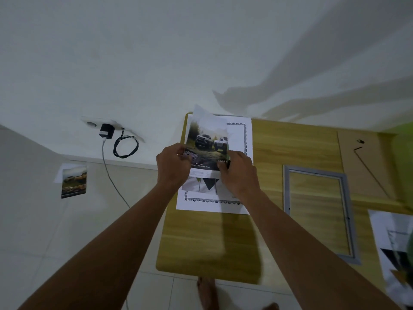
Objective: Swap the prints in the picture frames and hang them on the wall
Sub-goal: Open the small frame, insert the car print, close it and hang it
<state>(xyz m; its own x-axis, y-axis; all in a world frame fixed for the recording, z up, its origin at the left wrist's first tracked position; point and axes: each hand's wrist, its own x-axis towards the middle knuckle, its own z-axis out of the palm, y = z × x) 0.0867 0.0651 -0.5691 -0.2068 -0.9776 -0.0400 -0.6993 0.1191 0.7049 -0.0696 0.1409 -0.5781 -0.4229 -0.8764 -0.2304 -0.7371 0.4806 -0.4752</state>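
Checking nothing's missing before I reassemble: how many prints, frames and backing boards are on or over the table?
Prints: 3 (truck print, bordered print, right-edge print)
Frames: 1 (grey frame)
Backing boards: 1 (backing board)
Total: 5

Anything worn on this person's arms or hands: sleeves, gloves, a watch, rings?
Nothing visible. The left arm and right arm are bare to the frame edge, no sleeves. The left hand and right hand carry no gloves; no watch, bracelet or ring shows.

A truck print (207,142) tilts above a bordered white sheet (237,135); a grey frame (312,170) lies flat nearby.
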